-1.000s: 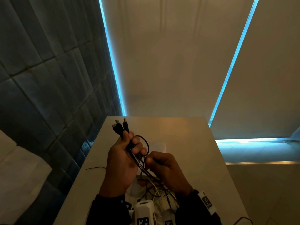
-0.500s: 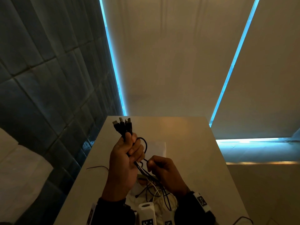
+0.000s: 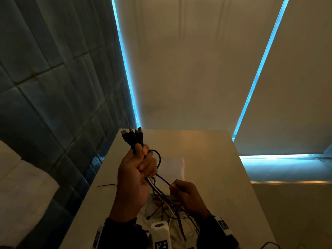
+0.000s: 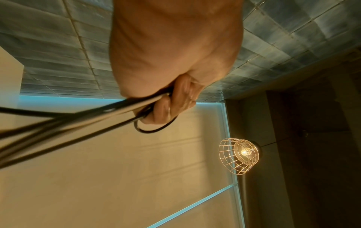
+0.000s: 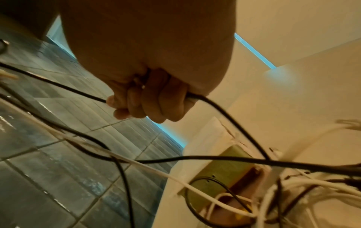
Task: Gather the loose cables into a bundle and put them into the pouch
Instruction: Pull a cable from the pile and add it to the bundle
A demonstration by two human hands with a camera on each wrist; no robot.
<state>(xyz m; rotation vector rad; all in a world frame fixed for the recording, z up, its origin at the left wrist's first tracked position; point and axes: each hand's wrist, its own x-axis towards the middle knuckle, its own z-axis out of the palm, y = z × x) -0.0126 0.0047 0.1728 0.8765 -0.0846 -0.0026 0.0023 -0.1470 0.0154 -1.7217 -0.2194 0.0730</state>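
Note:
My left hand [image 3: 139, 165] is raised above the table and grips a bunch of black and white cables [image 3: 158, 184]. Their black plug ends [image 3: 133, 136] stick up out of the fist. In the left wrist view the cables [image 4: 82, 118] run out of the curled fingers [image 4: 168, 108]. Lower and to the right, my right hand [image 3: 181, 190] pinches one black cable [image 5: 220, 111] that leads up to the left fist. Loose cable ends [image 3: 172, 214] hang tangled onto a pale pouch [image 3: 172, 166] lying on the table; the right wrist view shows its olive lining [image 5: 224, 168].
The pale table [image 3: 215, 177] is narrow, with a dark tiled wall [image 3: 53, 105] on the left and its edge dropping off on the right. A thin black wire [image 3: 106, 185] lies at the table's left edge. A caged lamp [image 4: 239, 155] glows overhead.
My left hand has risen and closed tighter on the plug ends, which now stand higher together. The right hand has slid down and to the right along a black cable.

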